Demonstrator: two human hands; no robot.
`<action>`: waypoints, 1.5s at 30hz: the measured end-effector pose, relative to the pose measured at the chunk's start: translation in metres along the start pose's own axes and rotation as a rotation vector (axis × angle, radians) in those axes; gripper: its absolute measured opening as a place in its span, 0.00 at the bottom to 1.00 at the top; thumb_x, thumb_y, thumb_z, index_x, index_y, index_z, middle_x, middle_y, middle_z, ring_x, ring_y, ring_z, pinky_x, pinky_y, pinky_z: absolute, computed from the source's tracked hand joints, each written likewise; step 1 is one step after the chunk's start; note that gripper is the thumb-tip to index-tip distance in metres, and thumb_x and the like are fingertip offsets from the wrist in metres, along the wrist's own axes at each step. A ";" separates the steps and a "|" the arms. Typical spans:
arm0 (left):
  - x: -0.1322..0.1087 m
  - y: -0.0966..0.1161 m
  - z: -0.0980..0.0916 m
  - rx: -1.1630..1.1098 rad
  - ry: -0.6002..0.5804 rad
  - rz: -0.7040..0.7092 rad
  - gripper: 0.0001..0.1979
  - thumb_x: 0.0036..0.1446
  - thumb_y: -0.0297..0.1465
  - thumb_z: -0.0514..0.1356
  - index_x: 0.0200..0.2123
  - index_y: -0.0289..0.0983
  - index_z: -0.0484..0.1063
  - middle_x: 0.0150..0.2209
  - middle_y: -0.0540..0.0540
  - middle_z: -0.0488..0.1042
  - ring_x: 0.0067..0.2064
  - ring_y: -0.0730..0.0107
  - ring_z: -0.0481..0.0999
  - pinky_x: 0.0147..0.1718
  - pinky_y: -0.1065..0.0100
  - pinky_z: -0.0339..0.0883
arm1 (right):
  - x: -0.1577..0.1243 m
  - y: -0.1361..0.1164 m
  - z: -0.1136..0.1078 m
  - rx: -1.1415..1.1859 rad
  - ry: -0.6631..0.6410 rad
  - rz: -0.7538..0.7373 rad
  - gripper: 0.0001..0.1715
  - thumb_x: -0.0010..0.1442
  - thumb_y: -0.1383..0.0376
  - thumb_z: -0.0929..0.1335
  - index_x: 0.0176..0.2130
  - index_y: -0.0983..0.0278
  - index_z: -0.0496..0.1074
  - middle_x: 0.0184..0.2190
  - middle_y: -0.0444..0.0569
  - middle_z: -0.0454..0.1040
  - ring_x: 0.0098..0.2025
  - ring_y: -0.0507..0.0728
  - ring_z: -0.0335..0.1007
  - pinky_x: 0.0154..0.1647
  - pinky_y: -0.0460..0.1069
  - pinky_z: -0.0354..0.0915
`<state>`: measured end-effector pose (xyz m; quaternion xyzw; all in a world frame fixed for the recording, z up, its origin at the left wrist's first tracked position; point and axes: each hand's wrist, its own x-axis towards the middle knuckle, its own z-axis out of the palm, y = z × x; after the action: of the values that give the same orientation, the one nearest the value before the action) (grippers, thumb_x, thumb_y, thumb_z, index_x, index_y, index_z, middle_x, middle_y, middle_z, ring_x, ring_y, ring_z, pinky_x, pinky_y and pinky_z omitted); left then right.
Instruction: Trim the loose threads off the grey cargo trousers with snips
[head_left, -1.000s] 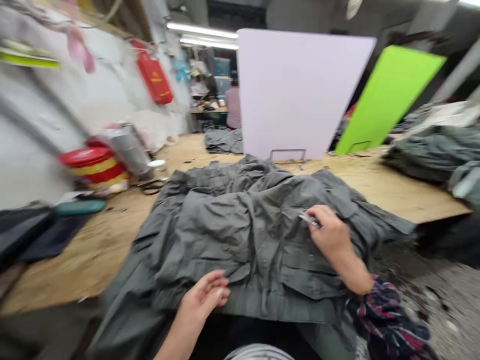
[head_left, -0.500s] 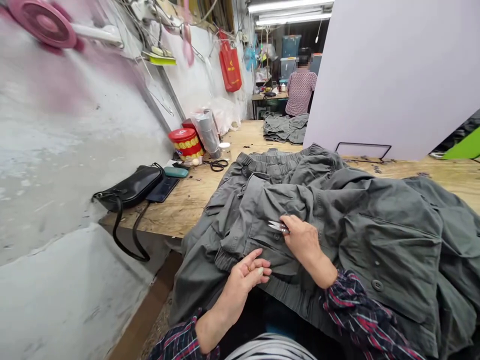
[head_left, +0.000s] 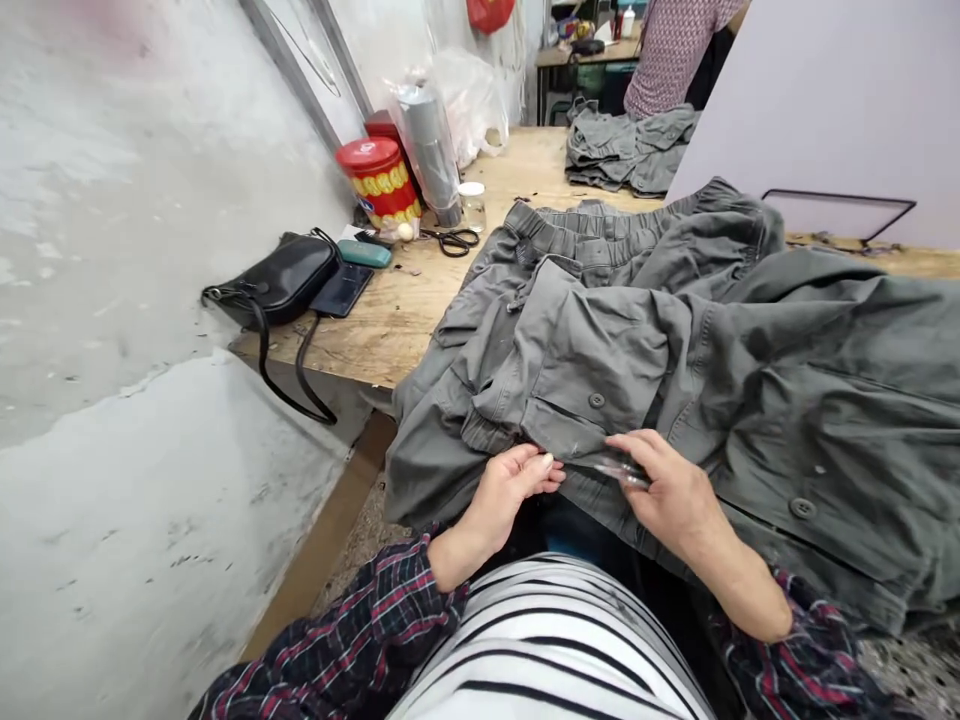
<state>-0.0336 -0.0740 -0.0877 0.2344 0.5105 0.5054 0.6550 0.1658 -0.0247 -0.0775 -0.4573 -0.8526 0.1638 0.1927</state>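
Grey-green cargo trousers [head_left: 600, 330] with an elastic waistband lie spread over the table's near edge. At the lower edge of a pocket flap [head_left: 562, 428], my left hand [head_left: 514, 490] is closed, thumb against fingers, on the cloth. My right hand [head_left: 675, 500] holds small metal thread snips [head_left: 622, 470], their blades blurred and pointing left toward the flap's edge. A button [head_left: 596, 400] shows on the pocket just above the flap. Another button [head_left: 802, 508] sits on the cloth to the right of my right hand.
Along the left wall stand a black handbag [head_left: 289, 280], a phone [head_left: 341, 290], black-handled scissors [head_left: 454, 240], a red tin [head_left: 379, 185] and a small jar [head_left: 472, 205]. More grey garments [head_left: 626, 150] lie farther back, near a person [head_left: 675, 50]. A pale panel [head_left: 832, 110] rises at right.
My view has tilted down. My right hand has brought the snips down to the flap's lower edge, and the flap now lies folded away from the button. My left fingers have closed on the cloth.
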 end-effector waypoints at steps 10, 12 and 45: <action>-0.002 0.007 0.008 0.062 -0.084 0.204 0.07 0.46 0.30 0.62 0.28 0.31 0.75 0.27 0.47 0.75 0.30 0.71 0.71 0.34 0.70 0.64 | -0.002 -0.014 0.001 -0.241 0.081 -0.238 0.21 0.51 0.76 0.62 0.44 0.61 0.71 0.43 0.48 0.73 0.30 0.51 0.71 0.30 0.45 0.63; -0.003 0.015 0.009 -0.030 -0.082 0.214 0.10 0.48 0.33 0.62 0.33 0.32 0.75 0.29 0.46 0.76 0.32 0.70 0.72 0.35 0.68 0.65 | -0.003 -0.014 0.002 -0.205 0.120 -0.333 0.19 0.51 0.77 0.61 0.39 0.62 0.72 0.39 0.48 0.76 0.29 0.50 0.70 0.30 0.45 0.62; -0.008 0.015 0.012 -0.150 -0.125 0.237 0.14 0.47 0.30 0.64 0.40 0.38 0.75 0.35 0.49 0.77 0.35 0.70 0.72 0.39 0.68 0.65 | 0.048 -0.043 -0.021 -0.179 0.383 -0.042 0.13 0.65 0.60 0.56 0.39 0.64 0.64 0.31 0.48 0.69 0.31 0.54 0.62 0.34 0.48 0.55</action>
<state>-0.0289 -0.0725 -0.0674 0.2742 0.3982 0.6004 0.6370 0.1209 -0.0047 -0.0309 -0.4774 -0.8209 -0.0068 0.3134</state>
